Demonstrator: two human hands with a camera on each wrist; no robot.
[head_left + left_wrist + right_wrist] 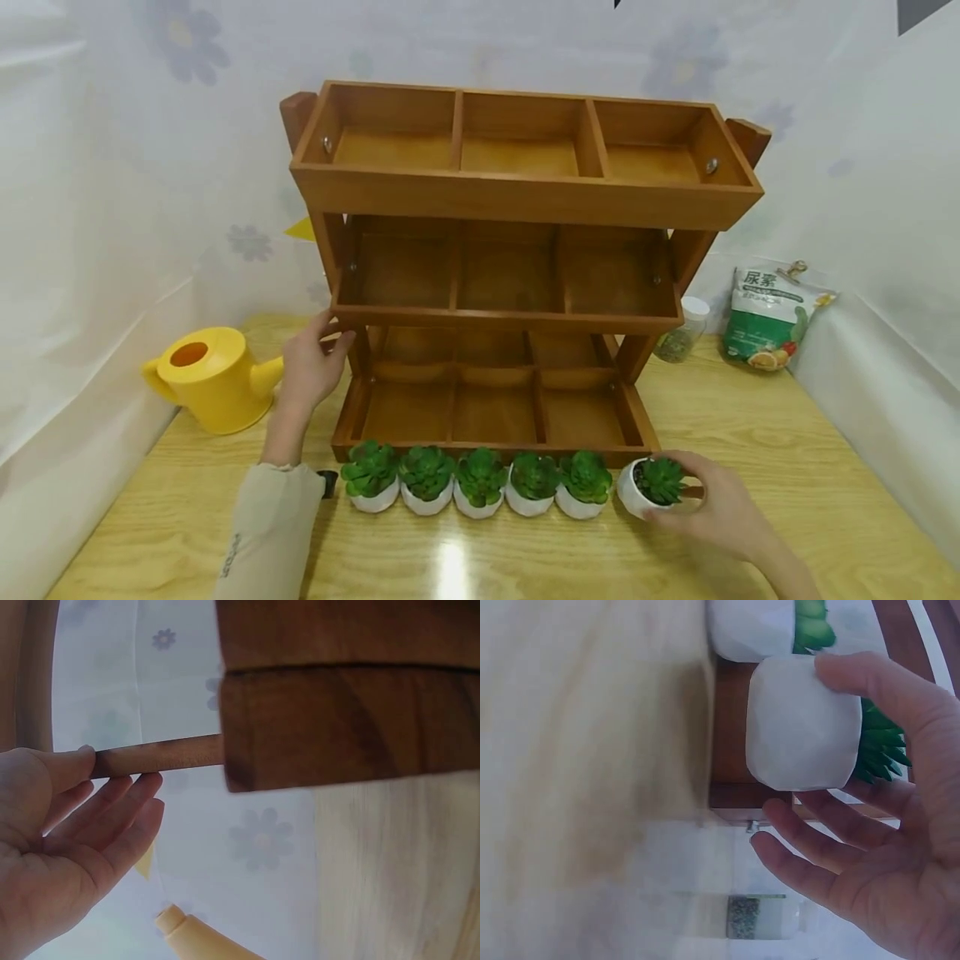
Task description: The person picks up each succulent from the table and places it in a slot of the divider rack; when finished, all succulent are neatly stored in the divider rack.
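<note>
Left hand (313,360) at the shelf's (517,198) left side, level with the middle tier; thumb and fingers pinch a wooden bar (161,755) of its frame. Right hand (716,505) pinches a succulent (634,493) by its white pot, tilted toward the palm, near the bottom tier's right front corner. Whether its base touches the table (525,567): cannot tell. Five more succulents (481,479) in a row just beside. Yellow can (225,385) left; jar (678,340) and bag (765,325) right.
</note>
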